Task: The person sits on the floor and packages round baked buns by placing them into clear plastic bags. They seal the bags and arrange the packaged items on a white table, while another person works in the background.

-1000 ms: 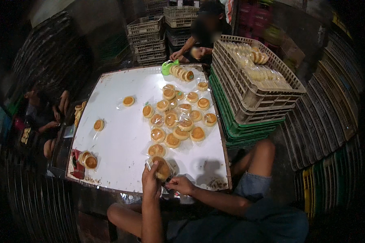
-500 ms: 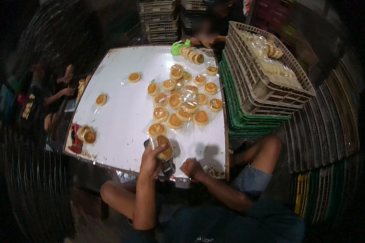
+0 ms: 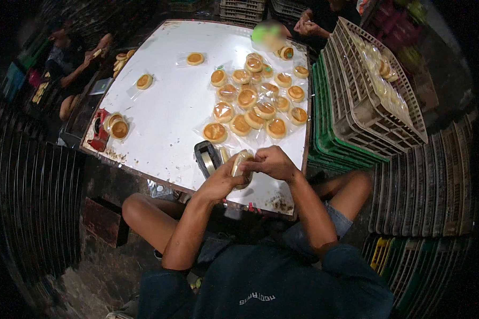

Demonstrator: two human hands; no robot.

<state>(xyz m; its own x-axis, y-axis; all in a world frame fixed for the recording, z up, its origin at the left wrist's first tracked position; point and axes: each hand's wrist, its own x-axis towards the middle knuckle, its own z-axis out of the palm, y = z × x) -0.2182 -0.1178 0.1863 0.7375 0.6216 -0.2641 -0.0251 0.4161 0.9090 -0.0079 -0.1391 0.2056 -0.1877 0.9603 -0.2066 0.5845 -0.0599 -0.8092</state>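
Both hands now meet on one wrapped bun

The round golden-brown bun in clear plastic wrap is held just above the table's near edge, at the lower centre of the frame. One second ago its brown face showed broadly; now it stands turned on edge, mostly its pale side in view. Half a second ago the right hand was a loose fist apart from the bun; it has since come up and across to touch it. The whole table with its white top sits higher in the frame than before, and the black tape dispenser with a pale roll, earlier largely hidden by the hands, shows plainly just left of the bun.

The left hand reaches up from the lower left, its fingers closed around the bun's left side, thumb across the near face. The right forearm slants up and inward from the lower right, wrist bent, knuckles uppermost. Its fingers are curled in, thumb against the bun's upper right side; whether the tips pinch the wrap cannot be told.

Beyond the hands, the loose cluster of wrapped golden buns fills the table's right half.
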